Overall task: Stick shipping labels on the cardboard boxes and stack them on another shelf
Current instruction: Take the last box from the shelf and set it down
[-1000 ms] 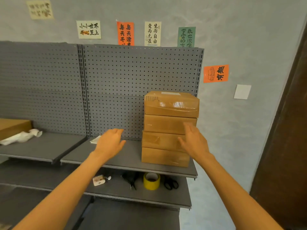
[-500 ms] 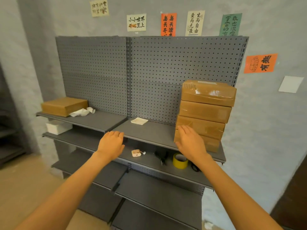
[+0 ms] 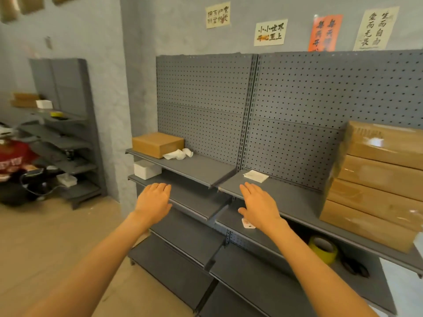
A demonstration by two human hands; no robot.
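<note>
A stack of several taped cardboard boxes [image 3: 377, 186] stands at the right end of the grey top shelf [image 3: 295, 200]. One more cardboard box [image 3: 158, 144] lies at the far left of the left shelf [image 3: 199, 165], with crumpled white paper [image 3: 178, 154] beside it. A small pile of white labels [image 3: 256, 175] lies on the right shelf near the pegboard. My left hand [image 3: 154, 200] and my right hand [image 3: 258, 205] hover palm down in front of the shelves, fingers apart, holding nothing.
On the lower shelf sit a white box [image 3: 147, 169], a yellow tape roll [image 3: 323, 250], black scissors [image 3: 354, 266] and a small white object [image 3: 247, 224] partly under my right hand. A second grey shelf unit [image 3: 61, 133] stands at the far left, clutter on the floor beside it.
The view has swung left, so the box stack now sits at the right edge. My right hand has left the stack; both hands have moved left, empty.
</note>
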